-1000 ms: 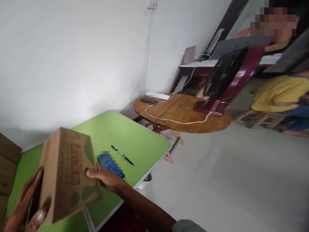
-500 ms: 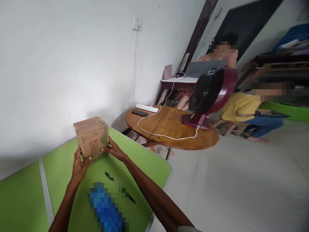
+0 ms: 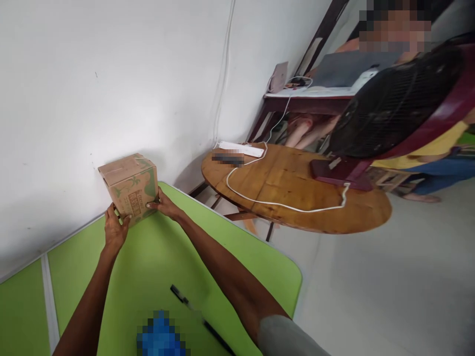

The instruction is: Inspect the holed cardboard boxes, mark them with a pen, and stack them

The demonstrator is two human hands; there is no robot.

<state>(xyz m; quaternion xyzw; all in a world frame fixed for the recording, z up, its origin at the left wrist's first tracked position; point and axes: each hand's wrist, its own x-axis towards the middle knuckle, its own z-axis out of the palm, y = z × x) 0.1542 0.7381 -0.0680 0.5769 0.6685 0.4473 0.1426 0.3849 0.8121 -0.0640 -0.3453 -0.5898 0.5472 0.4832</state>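
both hands are clamped on the small brown cardboard box with green print, one on each side. the left hand presses its near left face and the right hand its right face, fingers low, so the box sits square and steady. it stands upright at the far edge of the bright green bench, close against the white wall. a slim black pen lies near the bench's near edge, well apart from the box, beside a blurred blue flat object. beyond the bench's right corner stands a round wooden table carrying a maroon fan and a white cable.
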